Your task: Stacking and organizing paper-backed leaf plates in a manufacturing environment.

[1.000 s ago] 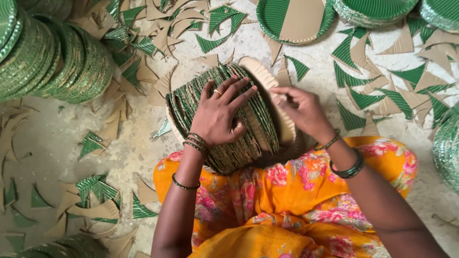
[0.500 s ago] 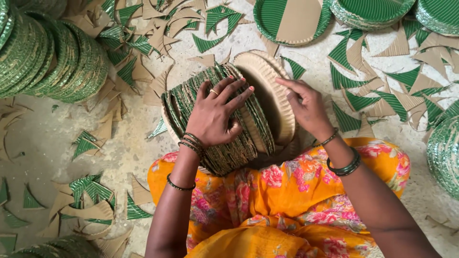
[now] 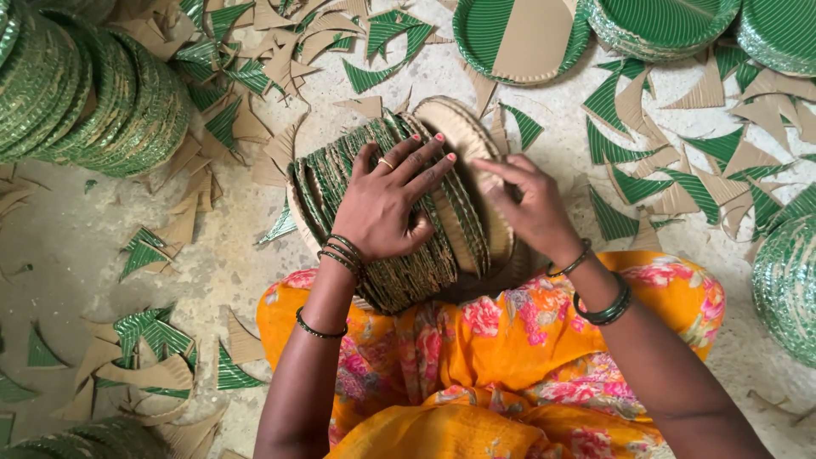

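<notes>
A thick stack of green-and-brown paper plates (image 3: 340, 183) stands on edge against my lap, over orange flowered cloth. My left hand (image 3: 387, 204) lies flat on top of the stack, fingers spread, pressing it down. My right hand (image 3: 531, 204) is at the stack's right end, fingers curled on the outermost plate (image 3: 463, 127), whose plain brown side faces right and leans slightly away from the others.
Long rolls of stacked green plates (image 3: 93, 102) lie at the upper left. More plate stacks (image 3: 663, 21) sit at the top right and another (image 3: 786, 289) at the right edge. Green and brown cardboard offcuts (image 3: 671, 127) litter the concrete floor all around.
The right hand has slid down the end plate, and the plate now sits closer to the stack. The left hand stays pressed on top, shifted slightly.
</notes>
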